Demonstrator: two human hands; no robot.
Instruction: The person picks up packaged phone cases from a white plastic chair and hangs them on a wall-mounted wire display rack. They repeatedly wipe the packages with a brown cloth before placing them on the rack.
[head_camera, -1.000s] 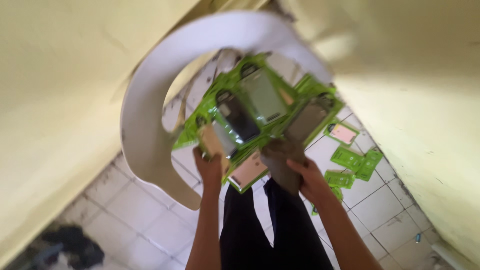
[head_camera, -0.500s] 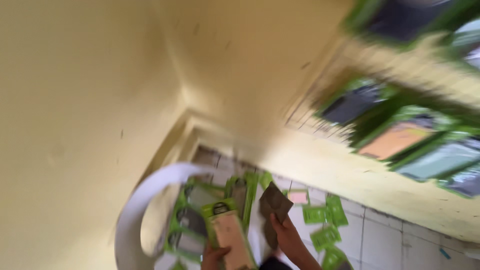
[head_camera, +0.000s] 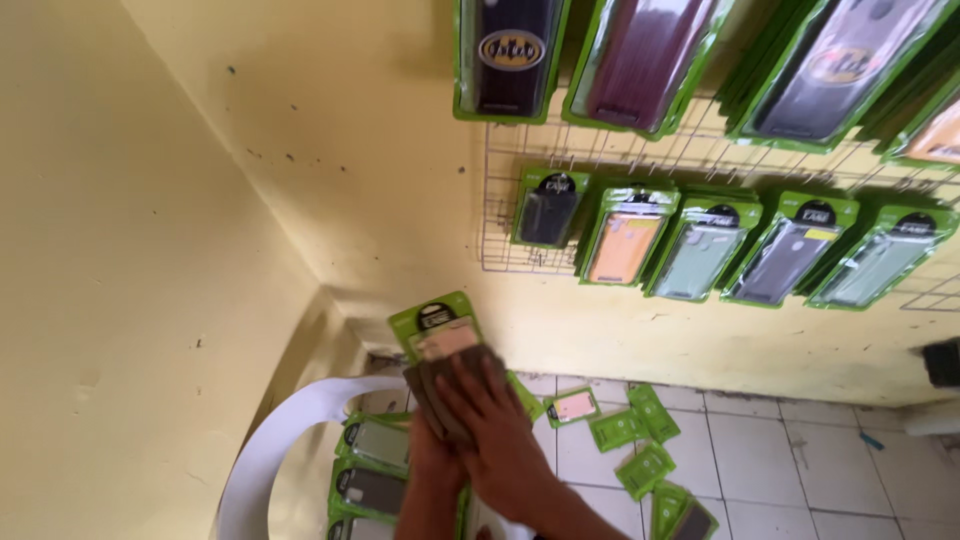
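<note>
White plastic chair (head_camera: 275, 440) stood low at left, carrying green-carded phone cases (head_camera: 372, 468) on its seat. Left hand (head_camera: 432, 455) sat under the right, mostly hidden; could not tell how its fingers lay. Above it, a green blister pack with a peach-pink phone case (head_camera: 438, 335) was held up against the yellow wall (head_camera: 330, 130), tilted, top edge free. Right hand (head_camera: 488, 432) pressed a grey-brown cloth (head_camera: 440, 385) onto the pack's lower part, fingers together and flat. Further right, a white wire rack (head_camera: 600, 150) held rows of green packs (head_camera: 700, 245); loose packs (head_camera: 640, 440) lay on the tiled floor (head_camera: 800, 470). Half a second before, the view was blurred and the held pack sat lower, over the chair.
</note>
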